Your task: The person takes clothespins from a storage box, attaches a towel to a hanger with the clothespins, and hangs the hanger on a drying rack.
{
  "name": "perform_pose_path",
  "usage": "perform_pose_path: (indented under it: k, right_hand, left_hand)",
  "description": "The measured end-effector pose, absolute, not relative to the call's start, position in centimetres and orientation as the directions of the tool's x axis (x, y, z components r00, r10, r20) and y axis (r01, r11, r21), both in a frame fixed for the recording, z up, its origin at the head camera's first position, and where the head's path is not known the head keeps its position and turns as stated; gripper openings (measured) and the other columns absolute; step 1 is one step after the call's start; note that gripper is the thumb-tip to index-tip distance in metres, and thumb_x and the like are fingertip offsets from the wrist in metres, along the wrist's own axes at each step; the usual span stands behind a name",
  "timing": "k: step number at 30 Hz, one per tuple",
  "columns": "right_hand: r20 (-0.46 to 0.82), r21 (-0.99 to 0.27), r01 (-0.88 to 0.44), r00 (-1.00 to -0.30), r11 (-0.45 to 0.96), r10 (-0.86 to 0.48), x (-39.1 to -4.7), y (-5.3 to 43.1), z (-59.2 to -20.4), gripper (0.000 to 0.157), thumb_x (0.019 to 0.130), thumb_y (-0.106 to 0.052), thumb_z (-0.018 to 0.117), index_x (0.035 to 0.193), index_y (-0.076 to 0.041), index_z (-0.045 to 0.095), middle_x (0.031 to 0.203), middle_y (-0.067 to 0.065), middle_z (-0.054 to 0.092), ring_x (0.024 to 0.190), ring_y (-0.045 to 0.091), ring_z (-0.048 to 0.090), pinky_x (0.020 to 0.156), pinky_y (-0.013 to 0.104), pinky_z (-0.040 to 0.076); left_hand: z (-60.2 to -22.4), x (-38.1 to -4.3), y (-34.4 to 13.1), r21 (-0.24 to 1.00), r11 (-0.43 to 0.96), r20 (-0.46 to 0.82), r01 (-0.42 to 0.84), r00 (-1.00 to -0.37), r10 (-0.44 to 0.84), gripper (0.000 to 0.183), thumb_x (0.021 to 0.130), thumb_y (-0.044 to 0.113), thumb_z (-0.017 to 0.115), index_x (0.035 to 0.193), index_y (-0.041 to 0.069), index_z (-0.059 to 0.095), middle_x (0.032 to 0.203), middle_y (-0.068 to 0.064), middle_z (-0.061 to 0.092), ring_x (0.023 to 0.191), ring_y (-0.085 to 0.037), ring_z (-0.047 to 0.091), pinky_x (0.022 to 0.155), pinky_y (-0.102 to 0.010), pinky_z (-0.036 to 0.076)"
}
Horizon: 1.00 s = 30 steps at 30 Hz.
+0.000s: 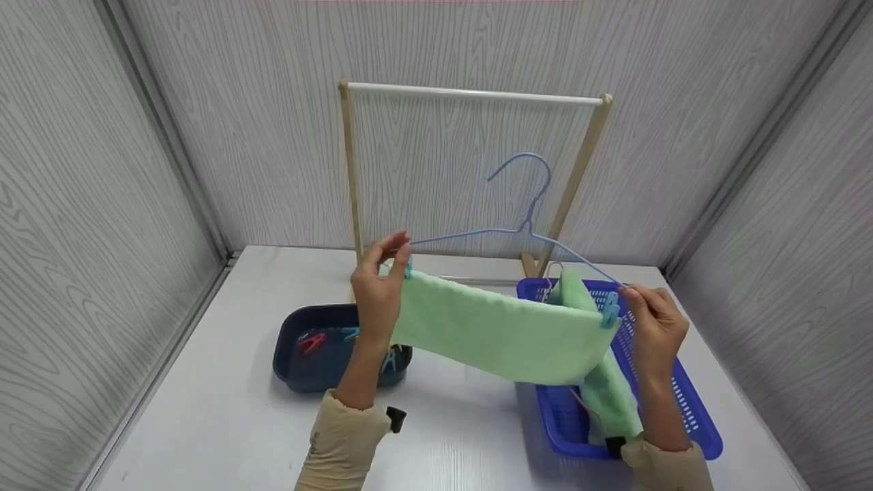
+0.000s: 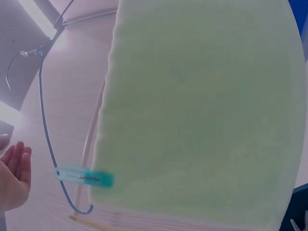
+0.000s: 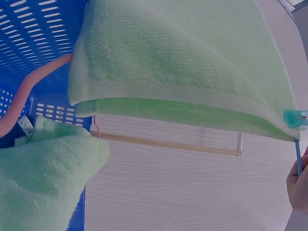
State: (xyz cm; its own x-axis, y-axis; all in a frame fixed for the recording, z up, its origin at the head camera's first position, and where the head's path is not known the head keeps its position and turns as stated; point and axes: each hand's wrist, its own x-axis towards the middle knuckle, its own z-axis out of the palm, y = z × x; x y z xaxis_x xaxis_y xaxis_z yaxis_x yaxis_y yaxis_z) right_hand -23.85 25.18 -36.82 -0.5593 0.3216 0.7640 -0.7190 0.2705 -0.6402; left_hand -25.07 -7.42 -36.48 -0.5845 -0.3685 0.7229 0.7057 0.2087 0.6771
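A pale green towel (image 1: 505, 327) hangs from a thin blue hanger (image 1: 464, 234), fastened near both ends by clothespins; the right clothespin (image 1: 610, 312) is turquoise. My right hand (image 1: 658, 331) pinches the hanger's right end, just beside that clothespin. At the other end my left hand (image 1: 377, 293) is raised with its fingers extended, overlapping the hanger's tip in the head view. In the left wrist view a gap shows between the left hand (image 2: 15, 178) and the hanger wire (image 2: 45, 118), and the left clothespin (image 2: 84, 176) grips wire and towel.
A dark blue tub (image 1: 300, 378) with several clothespins, one a red clothespin (image 1: 312, 342), stands at the left. The blue basket (image 1: 706, 436) at the right contains another green towel (image 1: 610, 395) and a pink hanger (image 3: 36, 79). Behind is a rack with a white bar (image 1: 470, 93).
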Motion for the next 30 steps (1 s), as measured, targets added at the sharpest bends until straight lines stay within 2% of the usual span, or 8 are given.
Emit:
perform_pose_path:
  k: [3,6,11,14,19,22,26,30]
  right_hand:
    - [0.758,-0.647,-0.710,-0.563,0.276,0.329,-23.8,25.5,-36.8,0.008,0.083,0.014,0.058,0.086,0.018,0.064,0.068,0.005,0.054,0.060,0.008,0.044,0.053,0.016,0.036]
    - [0.752,-0.655,-0.706,-0.569,0.270,0.334,-23.7,25.7,-36.8,0.009,0.084,0.013,0.058,0.086,0.019,0.063,0.068,0.005,0.053,0.060,0.009,0.044,0.054,0.016,0.037]
    - [0.742,-0.662,-0.709,-0.576,0.243,0.343,-23.7,25.9,-36.9,0.009,0.083,0.013,0.058,0.086,0.019,0.064,0.069,0.007,0.054,0.062,0.012,0.045,0.056,0.017,0.038]
    - [0.750,-0.657,-0.704,-0.571,0.269,0.334,-23.7,25.9,-37.0,0.009,0.084,0.012,0.058,0.086,0.018,0.065,0.069,0.006,0.054,0.064,0.011,0.047,0.057,0.017,0.039]
    - [0.757,-0.652,-0.691,-0.571,0.313,0.318,-23.5,26.0,-37.1,0.011,0.085,0.010,0.058,0.087,0.018,0.064,0.070,0.007,0.055,0.065,0.010,0.049,0.059,0.017,0.041]
    - [0.741,-0.670,-0.673,-0.582,0.313,0.334,-23.4,25.9,-37.1,0.010,0.085,0.009,0.059,0.087,0.017,0.064,0.070,0.009,0.054,0.065,0.009,0.049,0.059,0.016,0.041]
    - [0.738,-0.674,-0.663,-0.586,0.326,0.334,-23.4,25.9,-37.1,0.012,0.086,0.007,0.059,0.087,0.017,0.064,0.070,0.013,0.054,0.066,0.009,0.049,0.060,0.016,0.041]
    - [0.725,-0.688,-0.648,-0.597,0.326,0.343,-23.4,26.1,-37.1,0.012,0.086,0.006,0.060,0.088,0.015,0.065,0.071,0.013,0.054,0.066,0.009,0.049,0.060,0.016,0.042]
  left_hand:
    - [-37.2,-25.8,-8.7,0.722,0.243,0.680,0.648,-0.599,-0.422,0.023,0.091,0.007,0.058,0.112,0.000,0.063,0.109,-0.008,0.060,0.098,-0.018,0.054,0.083,-0.031,0.045]
    - [-38.0,-26.7,-9.7,0.771,0.239,0.628,0.590,-0.641,-0.441,0.024,0.093,0.007,0.055,0.115,0.000,0.061,0.115,-0.010,0.056,0.103,-0.019,0.051,0.086,-0.033,0.044]
    - [-39.6,-28.1,-10.9,0.866,0.171,0.495,0.469,-0.765,-0.412,0.030,0.093,0.006,0.053,0.122,-0.002,0.056,0.120,-0.015,0.053,0.108,-0.023,0.051,0.091,-0.035,0.043]
    - [-40.5,-28.7,-11.1,0.903,0.104,0.422,0.417,-0.815,-0.397,0.029,0.093,0.006,0.053,0.120,-0.003,0.057,0.117,-0.017,0.056,0.104,-0.023,0.054,0.089,-0.032,0.044]
    - [-41.2,-29.1,-11.1,0.908,-0.085,0.348,0.410,-0.852,-0.391,0.022,0.093,0.003,0.053,0.109,-0.010,0.060,0.102,-0.025,0.060,0.090,-0.026,0.061,0.079,-0.029,0.050]
    - [-41.4,-29.1,-11.0,0.897,-0.178,0.321,0.405,-0.872,-0.370,0.022,0.092,0.001,0.053,0.107,-0.014,0.059,0.097,-0.025,0.060,0.086,-0.026,0.063,0.078,-0.030,0.050]
    - [-41.4,-29.1,-11.0,0.897,-0.214,0.302,0.387,-0.890,-0.342,0.025,0.093,0.002,0.053,0.112,-0.014,0.057,0.097,-0.022,0.061,0.085,-0.020,0.063,0.080,-0.031,0.050]
    - [-41.1,-29.3,-11.0,0.893,-0.214,0.314,0.397,-0.888,-0.335,0.027,0.093,0.003,0.052,0.115,-0.013,0.055,0.099,-0.020,0.062,0.087,-0.022,0.063,0.081,-0.031,0.049]
